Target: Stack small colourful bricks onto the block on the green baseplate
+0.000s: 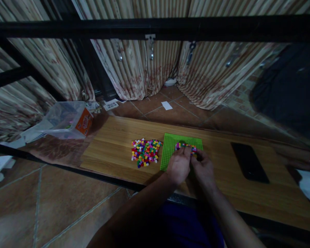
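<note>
A green studded baseplate (169, 143) lies on the wooden board, with a row of small multicoloured toy bricks (182, 145) on it. My left hand (179, 165) rests over the plate, its fingers bent together against the near side of that row. Close beside it, my right hand (203, 168) has its fingers closed at the row's right end. Whatever the fingertips hold is too small and too covered to make out. To the left of the plate, a loose pile of toy bricks (145, 151) in many colours is spread on the board.
The wooden board (113, 137) carries a black phone-like slab (249, 162) on the right. A clear plastic box (64, 119) with an orange label stands at the left. Behind are striped curtains (134, 72) and a dark metal bar (119, 29). Papers (166, 105) lie on the tiled floor.
</note>
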`<state>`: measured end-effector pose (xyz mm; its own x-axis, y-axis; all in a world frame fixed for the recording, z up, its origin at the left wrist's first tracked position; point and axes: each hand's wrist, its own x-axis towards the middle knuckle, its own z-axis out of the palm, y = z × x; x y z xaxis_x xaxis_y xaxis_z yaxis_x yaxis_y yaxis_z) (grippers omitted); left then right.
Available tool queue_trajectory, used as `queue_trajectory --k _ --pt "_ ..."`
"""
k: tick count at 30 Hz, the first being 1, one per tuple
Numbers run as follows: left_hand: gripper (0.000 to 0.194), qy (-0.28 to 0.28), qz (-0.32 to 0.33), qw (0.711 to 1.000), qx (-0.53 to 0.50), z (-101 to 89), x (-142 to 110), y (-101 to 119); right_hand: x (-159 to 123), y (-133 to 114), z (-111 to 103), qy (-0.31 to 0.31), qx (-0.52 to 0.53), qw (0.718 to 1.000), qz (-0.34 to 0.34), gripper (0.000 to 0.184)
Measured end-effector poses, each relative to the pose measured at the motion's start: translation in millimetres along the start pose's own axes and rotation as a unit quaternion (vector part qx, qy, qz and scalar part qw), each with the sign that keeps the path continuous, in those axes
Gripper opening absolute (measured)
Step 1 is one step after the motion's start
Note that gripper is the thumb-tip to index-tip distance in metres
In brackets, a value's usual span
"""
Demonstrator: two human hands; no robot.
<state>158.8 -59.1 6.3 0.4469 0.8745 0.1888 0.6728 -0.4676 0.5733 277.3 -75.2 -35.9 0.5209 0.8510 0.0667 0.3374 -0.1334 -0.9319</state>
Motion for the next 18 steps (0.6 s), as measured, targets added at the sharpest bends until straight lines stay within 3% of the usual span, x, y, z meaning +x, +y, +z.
queue_trajectory --k 6,12,18 --pt "0.041 0.029 -0.013 0.999 -0.001 -13.0 -14 -14 -1 21 -3 -0.005 0.042 0.999 -0.004 0.049" --pt "0.034 0.120 -0.108 0.983 0.082 -51.8 -29 -68 -8 18 -9 -0.021 0.098 0.994 0.039 0.048" --pt "0.038 0.081 -0.120 0.981 0.129 -74.1 -23 -109 -12 10 -13 -0.034 0.077 0.996 0.035 0.043"
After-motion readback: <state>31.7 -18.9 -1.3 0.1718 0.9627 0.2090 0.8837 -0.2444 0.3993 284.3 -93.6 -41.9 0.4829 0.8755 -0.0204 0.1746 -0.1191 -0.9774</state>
